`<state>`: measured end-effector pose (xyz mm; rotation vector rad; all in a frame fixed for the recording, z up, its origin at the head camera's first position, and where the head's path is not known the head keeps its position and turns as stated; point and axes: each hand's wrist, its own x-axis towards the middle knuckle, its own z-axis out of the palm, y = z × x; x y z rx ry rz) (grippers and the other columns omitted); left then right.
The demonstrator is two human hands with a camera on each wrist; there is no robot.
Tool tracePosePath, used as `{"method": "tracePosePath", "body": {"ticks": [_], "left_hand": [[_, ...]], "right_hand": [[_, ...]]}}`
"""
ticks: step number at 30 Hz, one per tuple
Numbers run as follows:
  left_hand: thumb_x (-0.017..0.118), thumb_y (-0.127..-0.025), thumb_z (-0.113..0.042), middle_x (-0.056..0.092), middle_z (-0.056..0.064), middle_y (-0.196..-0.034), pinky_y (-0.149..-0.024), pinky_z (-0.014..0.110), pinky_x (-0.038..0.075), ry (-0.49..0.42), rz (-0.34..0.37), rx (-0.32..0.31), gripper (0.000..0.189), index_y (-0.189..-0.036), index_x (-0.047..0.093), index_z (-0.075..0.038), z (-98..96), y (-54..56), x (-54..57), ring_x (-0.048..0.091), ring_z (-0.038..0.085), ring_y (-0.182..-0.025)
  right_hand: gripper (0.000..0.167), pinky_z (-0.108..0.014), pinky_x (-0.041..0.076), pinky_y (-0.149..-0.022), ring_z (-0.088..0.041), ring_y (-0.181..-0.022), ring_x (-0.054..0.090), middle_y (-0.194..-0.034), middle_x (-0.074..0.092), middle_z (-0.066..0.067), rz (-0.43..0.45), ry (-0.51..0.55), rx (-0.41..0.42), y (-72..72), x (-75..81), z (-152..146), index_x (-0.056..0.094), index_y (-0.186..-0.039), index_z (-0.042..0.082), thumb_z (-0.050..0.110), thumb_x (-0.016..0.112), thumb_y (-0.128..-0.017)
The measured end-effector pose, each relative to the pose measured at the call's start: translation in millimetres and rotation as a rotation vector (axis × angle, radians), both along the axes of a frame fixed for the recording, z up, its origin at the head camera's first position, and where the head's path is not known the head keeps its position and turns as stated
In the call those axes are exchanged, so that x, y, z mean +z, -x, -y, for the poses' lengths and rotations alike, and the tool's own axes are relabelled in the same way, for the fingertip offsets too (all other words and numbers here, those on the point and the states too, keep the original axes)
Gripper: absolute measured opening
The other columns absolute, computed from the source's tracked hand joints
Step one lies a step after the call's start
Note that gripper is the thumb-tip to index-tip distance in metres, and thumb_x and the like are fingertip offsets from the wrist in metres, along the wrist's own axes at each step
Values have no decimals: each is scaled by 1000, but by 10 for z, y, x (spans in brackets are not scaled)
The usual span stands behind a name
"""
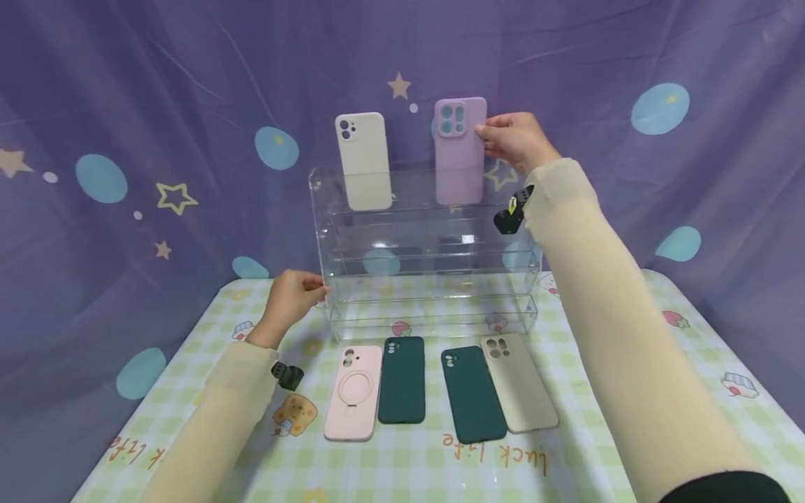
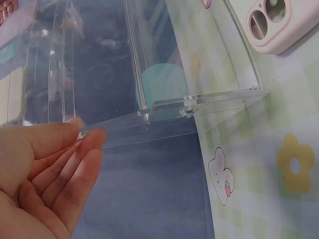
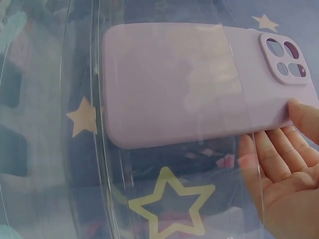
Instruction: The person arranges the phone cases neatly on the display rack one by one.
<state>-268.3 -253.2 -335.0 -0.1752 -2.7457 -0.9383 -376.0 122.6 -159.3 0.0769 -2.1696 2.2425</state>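
My right hand [image 1: 518, 140] pinches a lilac phone case [image 1: 460, 164] by its right edge, thumb on the front. The case stands upright in the top tier of a clear acrylic display rack [image 1: 434, 299], its lower part behind the transparent front panel. In the left wrist view, my left hand [image 2: 47, 169] has thumb and fingers pinching the rack's side edge. To the left on the same tier leans a white phone case [image 1: 366, 164]. Through the panel in the right wrist view, the lilac case [image 3: 169, 84] has its bottom end close to the shelf line.
On the checked tablecloth [image 1: 251, 461] before the rack lie a pink phone case with a ring [image 1: 342, 423], two dark green cases, one upright [image 1: 402, 384] and one slanted [image 1: 474, 398], and a beige case [image 1: 525, 388]. A purple patterned curtain [image 1: 189, 84] hangs behind.
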Motion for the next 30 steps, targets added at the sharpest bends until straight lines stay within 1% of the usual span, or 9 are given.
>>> {"method": "tracePosePath", "body": {"ticks": [2,5,8,13,16,20,25,27,30], "left_hand": [[66,-88,-12,71,17,-84,-57,30,53,-2,7,6,20,-98,71,4,-1,-4,4,68,22,-68],[66,-88,-12,71,18,-85,-58,31,54,-8,19,7,20,-98,71,4,-13,-4,10,68,25,-71],[66,-88,-12,71,18,-85,-58,31,54,-8,26,5,20,-98,71,5,-27,-6,9,68,27,-71],[66,-88,-12,71,18,-84,-57,31,53,11,17,2,20,-98,71,5,-32,0,12,68,23,-69],[66,-88,-12,71,17,-83,-57,31,53,17,7,-4,20,-98,71,4,-29,10,18,67,22,-68],[66,-88,-12,71,17,-82,-56,31,53,18,0,-6,20,-96,71,4,-17,22,21,67,22,-66],[66,-88,-13,71,17,-82,-56,30,53,23,-4,-8,20,-97,71,4,20,29,13,68,26,-69],[66,-88,-13,71,17,-82,-56,31,53,25,-5,-5,20,-97,71,5,31,30,9,68,27,-70],[66,-88,-13,71,18,-83,-57,31,53,28,-3,4,21,-97,71,5,40,28,8,68,25,-68]], "right_hand": [[9,-19,54,-69,-8,-62,60,-78,62,-1,-1,2,-9,-3,0,0,60,-95,2,5,65,-87],[23,-21,54,-76,-8,-66,62,-79,64,-1,-6,2,-22,-15,1,-23,61,-108,-1,6,66,-86],[31,-22,53,-77,-9,-72,64,-80,67,-1,-9,11,-28,-41,5,-75,62,-114,-2,6,67,-85],[14,-20,54,-69,-12,-84,68,-80,71,-2,14,88,-9,-119,59,-212,67,-98,4,7,69,-85],[21,-20,54,-70,-14,-92,67,-87,71,-4,13,136,15,-202,95,-308,65,-102,5,10,73,-83],[35,-22,54,-74,-16,-92,68,-93,71,-6,-55,177,68,-365,93,-427,63,-112,2,12,75,-81],[19,-23,55,-69,-17,-84,70,-89,73,-9,-170,199,185,-648,13,-544,67,-99,2,10,73,-82],[14,-23,55,-70,-16,-84,70,-90,73,-8,-214,159,244,-777,-58,-575,69,-97,3,10,70,-85],[17,-23,54,-74,-14,-88,69,-94,73,-6,-259,32,304,-972,-222,-602,69,-103,2,10,66,-89]]}}
